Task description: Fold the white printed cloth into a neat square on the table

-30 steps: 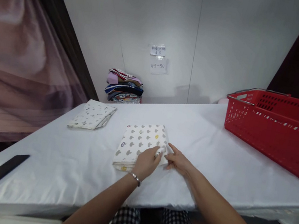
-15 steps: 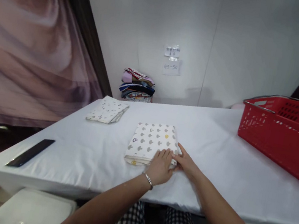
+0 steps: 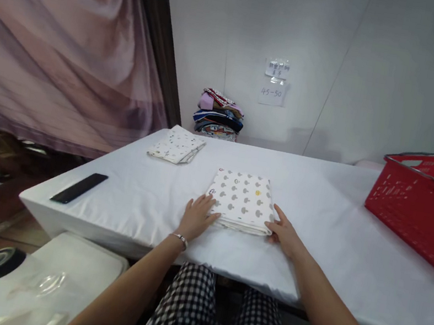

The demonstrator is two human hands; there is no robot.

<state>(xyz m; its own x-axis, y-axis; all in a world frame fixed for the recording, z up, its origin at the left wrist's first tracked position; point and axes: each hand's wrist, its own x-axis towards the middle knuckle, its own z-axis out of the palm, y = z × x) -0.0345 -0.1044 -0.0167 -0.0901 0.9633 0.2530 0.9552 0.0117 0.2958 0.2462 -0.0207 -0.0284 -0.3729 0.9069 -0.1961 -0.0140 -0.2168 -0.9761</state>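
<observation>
A folded white cloth (image 3: 242,198) printed with grey mushroom-like shapes and a few coloured ones lies flat before me on the white-covered table (image 3: 143,200). At its front left corner rests my left hand (image 3: 195,217), fingers spread and touching the edge. My right hand (image 3: 283,235) is at the front right corner, thumb over the edge; its lower fingers are partly hidden beside or under the cloth. Farther back on the left lies another folded white cloth (image 3: 177,145) with a small scattered print, touched by neither hand.
A red plastic basket (image 3: 422,210) stands on the right. A flat black object (image 3: 80,188) lies near the table's left edge. Several folded fabrics form a stack (image 3: 218,118) against the wall. Below left, a white surface (image 3: 69,260) holds clear plastic and a black-rimmed roll (image 3: 0,263).
My left hand has slid from the cloth's front right part to its front left corner. The right hand stays at the right corner. The camera view has shifted.
</observation>
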